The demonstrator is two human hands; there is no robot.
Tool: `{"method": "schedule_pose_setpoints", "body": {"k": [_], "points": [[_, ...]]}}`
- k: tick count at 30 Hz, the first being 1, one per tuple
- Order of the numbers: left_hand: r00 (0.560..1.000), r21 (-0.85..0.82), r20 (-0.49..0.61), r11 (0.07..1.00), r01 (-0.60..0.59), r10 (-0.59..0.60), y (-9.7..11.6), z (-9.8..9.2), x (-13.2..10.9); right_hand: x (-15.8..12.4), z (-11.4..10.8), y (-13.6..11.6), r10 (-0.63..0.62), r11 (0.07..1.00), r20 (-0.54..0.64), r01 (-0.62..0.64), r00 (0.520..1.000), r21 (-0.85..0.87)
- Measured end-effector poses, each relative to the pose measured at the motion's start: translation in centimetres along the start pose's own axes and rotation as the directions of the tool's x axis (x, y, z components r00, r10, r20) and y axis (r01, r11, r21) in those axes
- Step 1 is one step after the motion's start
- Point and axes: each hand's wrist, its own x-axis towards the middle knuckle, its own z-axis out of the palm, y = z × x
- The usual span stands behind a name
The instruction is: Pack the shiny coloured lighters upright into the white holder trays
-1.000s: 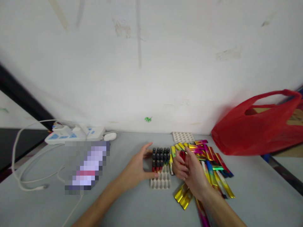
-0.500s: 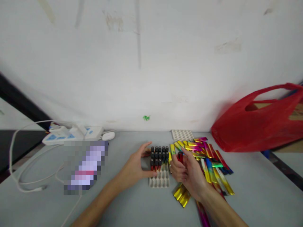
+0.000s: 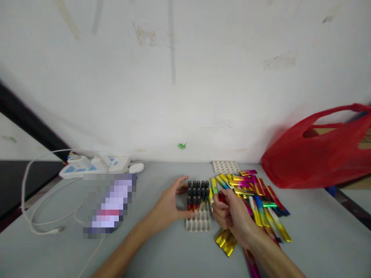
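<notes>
A white slotted tray (image 3: 198, 224) lies on the grey table, its far rows filled with upright black-capped lighters (image 3: 198, 191). My left hand (image 3: 168, 203) cups the tray's left side, thumb at the front corner and fingers curved along the far edge. My right hand (image 3: 228, 210) hovers just right of the tray, fingers closed round a red lighter (image 3: 222, 196) with its top poking out. A heap of shiny foil-coloured lighters (image 3: 257, 200) lies to the right of that hand.
A second white tray (image 3: 225, 166) lies by the wall. A red plastic bag (image 3: 321, 154) sits at the right. A white power strip (image 3: 92, 165) with cables and a white mouse (image 3: 136, 167) are at the far left, a blurred flat object (image 3: 110, 204) nearer.
My right hand has edged slightly left toward the tray with the red lighter. My left hand has stayed on the tray; the view shifted a little.
</notes>
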Motion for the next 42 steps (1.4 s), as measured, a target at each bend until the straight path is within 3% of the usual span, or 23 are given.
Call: {"method": "schedule_pose_setpoints", "body": {"k": [10, 20, 33, 42], "points": [[1.000, -0.011, -0.003, 1.000, 0.021, -0.021, 0.47, -0.05, -0.16, 0.27, -0.07, 0.36, -0.043, 0.999, -0.016, 0.042, 0.999, -0.005], [1.000, -0.011, 0.000, 1.000, 0.015, -0.015, 0.43, -0.03, -0.06, 0.16, -0.02, 0.08, -0.004, 1.000, 0.060, 0.003, 0.998, 0.028], [1.000, 0.003, 0.002, 1.000, 0.011, -0.011, 0.70, -0.04, -0.06, 0.24, -0.17, 0.61, -0.003, 0.999, -0.043, 0.001, 0.999, -0.043], [1.000, 0.012, -0.002, 1.000, 0.008, -0.008, 0.77, -0.10, -0.01, 0.09, 0.00, 0.50, -0.021, 1.000, 0.010, 0.021, 1.000, -0.020]]}}
